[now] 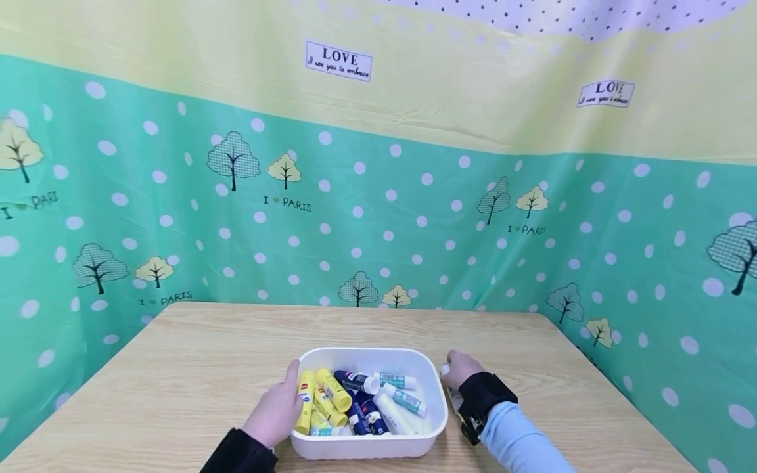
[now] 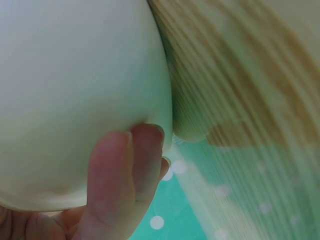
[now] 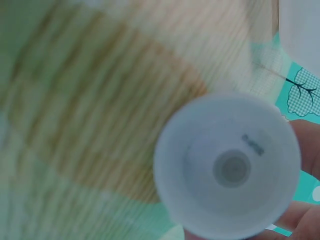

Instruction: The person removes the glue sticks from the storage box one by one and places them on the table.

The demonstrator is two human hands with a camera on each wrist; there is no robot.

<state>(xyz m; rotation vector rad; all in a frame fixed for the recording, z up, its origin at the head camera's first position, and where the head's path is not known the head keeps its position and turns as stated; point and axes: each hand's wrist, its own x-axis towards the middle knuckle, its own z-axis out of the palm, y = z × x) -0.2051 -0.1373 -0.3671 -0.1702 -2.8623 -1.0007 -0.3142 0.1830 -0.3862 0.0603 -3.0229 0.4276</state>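
Observation:
A white plastic bin [image 1: 367,449] sits on the table, holding several glue sticks: yellow ones [image 1: 334,389], dark blue ones [image 1: 371,415] and white ones [image 1: 395,415], some with teal labels. My left hand [image 1: 275,408] grips the bin's left side; in the left wrist view its fingers [image 2: 111,172] lie against the smooth white wall. To the right of the bin, outside it, my right hand [image 1: 462,369] pinches a white glue stick [image 3: 227,167]. The round end of that stick faces the right wrist camera, and the hand hides most of its body.
The wood-grain table [image 1: 225,355] stretches behind the bin and to both sides. A green and yellow printed curtain [image 1: 378,217] hangs behind and beside the table. Black bands [image 1: 486,397] circle the wrists.

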